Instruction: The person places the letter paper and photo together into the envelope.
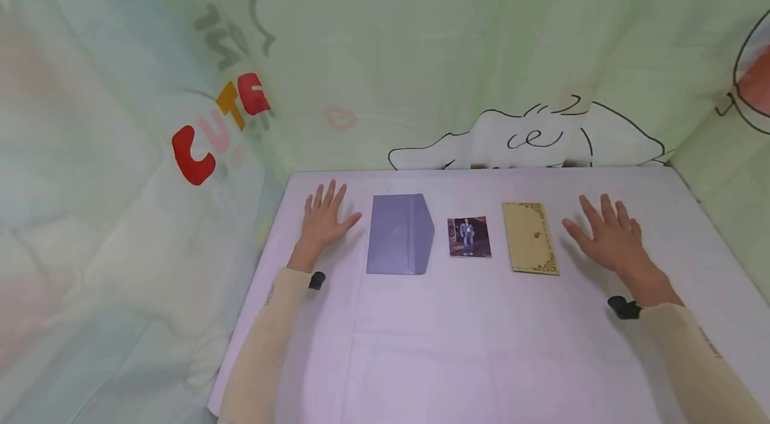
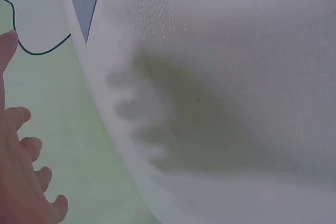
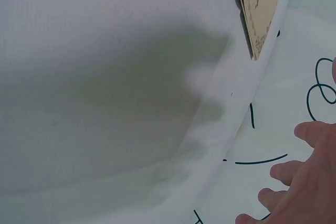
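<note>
In the head view a purple-grey envelope [image 1: 391,235], a small photo of a standing person [image 1: 469,237] and a gold card with an ornate border [image 1: 531,238] lie in a row. To the left of the envelope, my left hand [image 1: 321,223] is spread with nothing in it. My right hand [image 1: 613,240], fingers also apart and empty, is right of the gold card. The left wrist view has the envelope's corner [image 2: 88,3] at the top and my left hand [image 2: 26,156] at the edge. The gold card [image 3: 257,9] tops the right wrist view, above my right hand [image 3: 304,182].
A white cloth-covered table [image 1: 421,344] lies under the items. Behind it and along the left hangs a pale green curtain [image 1: 373,63] with printed letters and line drawings. Dark straps [image 1: 623,307] show at both wrists.
</note>
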The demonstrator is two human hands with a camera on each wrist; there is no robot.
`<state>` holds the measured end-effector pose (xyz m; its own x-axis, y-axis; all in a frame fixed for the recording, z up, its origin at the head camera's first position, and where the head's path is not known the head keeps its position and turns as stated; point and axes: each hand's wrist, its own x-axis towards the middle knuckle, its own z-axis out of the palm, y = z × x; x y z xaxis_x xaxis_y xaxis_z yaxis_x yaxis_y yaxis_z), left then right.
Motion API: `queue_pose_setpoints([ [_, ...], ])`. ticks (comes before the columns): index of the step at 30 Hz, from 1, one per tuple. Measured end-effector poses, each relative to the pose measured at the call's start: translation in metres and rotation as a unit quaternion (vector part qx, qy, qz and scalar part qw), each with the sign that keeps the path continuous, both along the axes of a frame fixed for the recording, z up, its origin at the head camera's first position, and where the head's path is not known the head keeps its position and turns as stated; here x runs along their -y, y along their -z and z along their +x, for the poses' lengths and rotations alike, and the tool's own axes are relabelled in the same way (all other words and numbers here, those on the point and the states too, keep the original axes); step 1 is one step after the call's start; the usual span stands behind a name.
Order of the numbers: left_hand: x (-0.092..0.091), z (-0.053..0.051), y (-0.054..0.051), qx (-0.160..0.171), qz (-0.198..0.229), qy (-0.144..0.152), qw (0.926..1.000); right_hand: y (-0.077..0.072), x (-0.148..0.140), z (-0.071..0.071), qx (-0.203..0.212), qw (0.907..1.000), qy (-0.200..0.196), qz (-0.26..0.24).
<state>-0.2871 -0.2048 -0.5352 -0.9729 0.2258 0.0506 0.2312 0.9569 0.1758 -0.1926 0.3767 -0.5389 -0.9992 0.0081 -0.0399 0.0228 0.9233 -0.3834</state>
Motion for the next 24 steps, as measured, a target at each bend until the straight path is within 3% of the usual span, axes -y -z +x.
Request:
queue_pose_setpoints([
  [11,-0.011,0.005,0.010,0.003,-0.006,0.011,0.9999,0.005,0.018,-0.007,0.015,0.9998,-0.009,0.011],
  [24,-0.035,0.006,0.014,-0.010,-0.009,0.047,0.9988,0.003,0.038,-0.012,0.019,0.9989,-0.038,-0.019],
])
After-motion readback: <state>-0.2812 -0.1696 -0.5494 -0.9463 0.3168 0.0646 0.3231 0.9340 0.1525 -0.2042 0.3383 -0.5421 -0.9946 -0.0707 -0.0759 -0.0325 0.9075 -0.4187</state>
